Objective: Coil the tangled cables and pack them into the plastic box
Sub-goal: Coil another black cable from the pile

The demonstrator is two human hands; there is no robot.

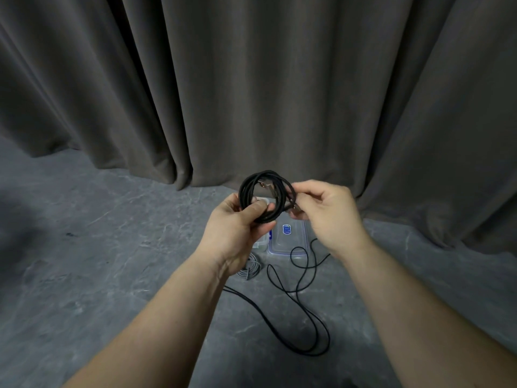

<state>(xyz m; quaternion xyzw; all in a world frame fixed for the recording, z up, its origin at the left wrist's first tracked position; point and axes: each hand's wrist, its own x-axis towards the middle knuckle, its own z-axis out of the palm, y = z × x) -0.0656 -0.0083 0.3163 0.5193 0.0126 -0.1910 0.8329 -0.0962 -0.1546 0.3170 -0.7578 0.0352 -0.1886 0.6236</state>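
Above the grey floor, the left hand grips a black coil, thumb pressed across its loops. The right hand pinches the coil's plug end. Below lie the box, a loose black cable and a grey cable.

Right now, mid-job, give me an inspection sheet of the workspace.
Surface: grey marbled floor.
Job's things: clear plastic box with blue label, lying flat; lid state unclear.
Clutter: small white item beside the box, unclear.
Hands: left hand grips black coiled cable; right hand fingers pinch its end.
Cables: loose black cable looped on the floor; grey coiled cable near the box.
Surroundings: dark grey pleated curtain.
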